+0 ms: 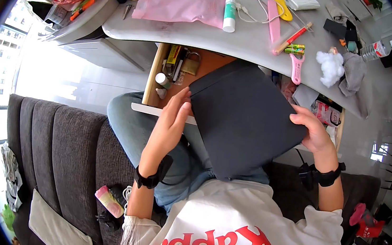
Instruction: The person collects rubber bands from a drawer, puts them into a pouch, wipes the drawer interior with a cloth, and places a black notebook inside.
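A flat black folder-like case [246, 123] lies tilted across the open drawer and the person's lap. My right hand [313, 131] grips its right corner, thumb on top and the other fingers hidden beneath. At the left edge, my left hand [171, 122] has its fingers stretched out, with the fingertips by the upper left corner. The drawer [148, 85] is pulled out under the table. In its left part are a brass padlock [191, 63], a small white-capped bottle [162, 80] and a yellow-and-black box [172, 59]. The case hides the drawer's middle.
On the grey table [176, 35] lie a pink pouch [180, 1], a green-and-white tube [229, 16], a pink comb [296, 68], white fluff [331, 67] and a grey cloth [353, 74]. A pink packet [327, 113] sits in the drawer's right side. A dark sofa [75, 153] is behind.
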`<state>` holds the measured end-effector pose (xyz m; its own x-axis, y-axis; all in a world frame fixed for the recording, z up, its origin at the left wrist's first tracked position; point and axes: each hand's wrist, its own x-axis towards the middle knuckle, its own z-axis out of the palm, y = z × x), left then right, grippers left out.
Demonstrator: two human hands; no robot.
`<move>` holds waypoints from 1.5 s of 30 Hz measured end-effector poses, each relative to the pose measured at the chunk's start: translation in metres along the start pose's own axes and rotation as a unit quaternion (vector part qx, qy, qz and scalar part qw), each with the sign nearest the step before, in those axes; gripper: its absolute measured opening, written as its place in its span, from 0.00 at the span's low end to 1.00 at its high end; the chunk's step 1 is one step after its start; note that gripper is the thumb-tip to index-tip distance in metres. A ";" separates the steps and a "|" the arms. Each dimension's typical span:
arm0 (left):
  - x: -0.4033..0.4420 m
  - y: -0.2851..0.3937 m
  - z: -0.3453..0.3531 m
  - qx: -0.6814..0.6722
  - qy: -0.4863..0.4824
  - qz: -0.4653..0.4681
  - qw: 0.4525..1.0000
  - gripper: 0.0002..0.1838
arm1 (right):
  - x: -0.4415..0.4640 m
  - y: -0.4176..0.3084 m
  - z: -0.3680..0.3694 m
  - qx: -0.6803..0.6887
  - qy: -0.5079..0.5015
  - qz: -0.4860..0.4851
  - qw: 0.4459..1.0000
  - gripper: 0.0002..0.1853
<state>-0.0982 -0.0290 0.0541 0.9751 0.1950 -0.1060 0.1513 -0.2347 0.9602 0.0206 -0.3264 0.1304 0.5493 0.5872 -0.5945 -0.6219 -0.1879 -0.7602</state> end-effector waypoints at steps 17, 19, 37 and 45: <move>0.037 -0.017 -0.019 -0.064 0.066 -0.043 0.995 0.18 | 0.037 0.051 0.003 0.269 0.042 -0.051 0.961 0.20; 0.032 -0.002 -0.034 -0.087 0.070 -0.042 0.993 0.20 | 0.054 0.060 0.010 0.272 0.044 -0.056 0.960 0.17; 0.033 -0.007 -0.065 -0.073 0.061 -0.067 0.993 0.23 | 0.093 0.041 0.012 0.207 0.047 0.009 0.977 0.14; -0.056 -0.006 -0.078 -0.183 0.063 -0.162 0.968 0.28 | 0.042 0.004 0.020 -0.185 -0.211 0.165 0.945 0.17</move>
<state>-0.1668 0.0355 0.0741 0.8552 0.3214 -0.4066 0.3560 0.2058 0.9115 0.0302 -0.2867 0.1078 0.0384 0.6956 -0.7174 -0.4406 -0.6326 -0.6370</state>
